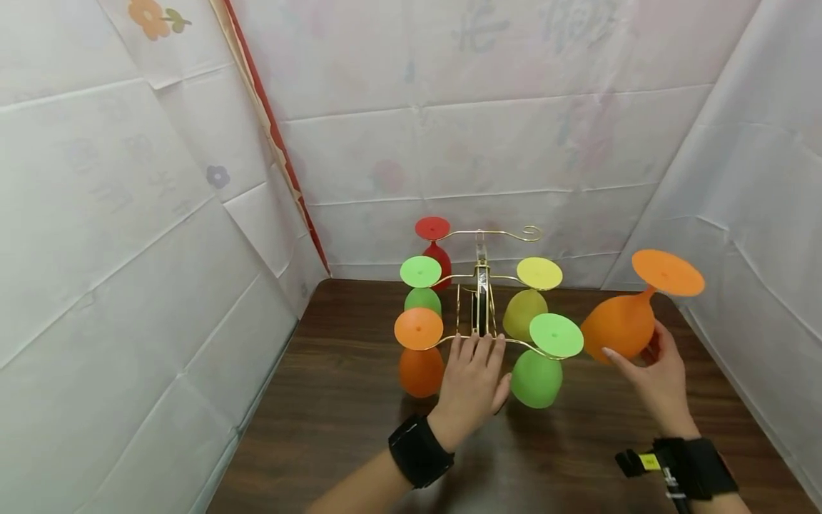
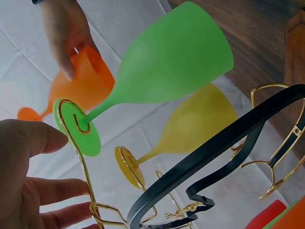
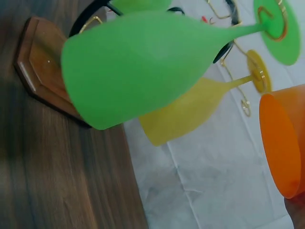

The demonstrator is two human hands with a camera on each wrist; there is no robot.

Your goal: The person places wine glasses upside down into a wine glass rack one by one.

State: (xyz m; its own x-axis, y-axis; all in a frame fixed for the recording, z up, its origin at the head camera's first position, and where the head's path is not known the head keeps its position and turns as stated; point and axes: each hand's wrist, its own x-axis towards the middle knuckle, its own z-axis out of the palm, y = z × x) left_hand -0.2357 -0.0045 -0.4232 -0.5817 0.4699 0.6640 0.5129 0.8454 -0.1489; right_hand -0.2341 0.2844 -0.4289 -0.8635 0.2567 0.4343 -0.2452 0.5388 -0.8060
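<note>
My right hand [image 1: 658, 371] grips an orange goblet [image 1: 618, 325] by its bowl, holding it upside down and tilted, foot up, right of the gold wire rack [image 1: 481, 275]. The goblet is apart from the rack. My left hand [image 1: 472, 378] lies with extended fingertips touching the rack's front wire. Upside-down goblets hang by their feet on the rack: a green goblet [image 1: 536, 382] at front right, another orange goblet [image 1: 421, 373] at front left, a yellow goblet [image 1: 525, 314] behind the front green one. In the left wrist view, the thumb is close to the green goblet's foot.
Further back on the rack's left hang another green goblet [image 1: 422, 301] and a red goblet [image 1: 439, 260]. The back right wire ends in a gold curl [image 1: 531, 232]. The rack's wooden base [image 3: 45, 67] stands on the dark wood table [image 1: 321, 428]. White sheets [image 1: 481, 150] enclose the table.
</note>
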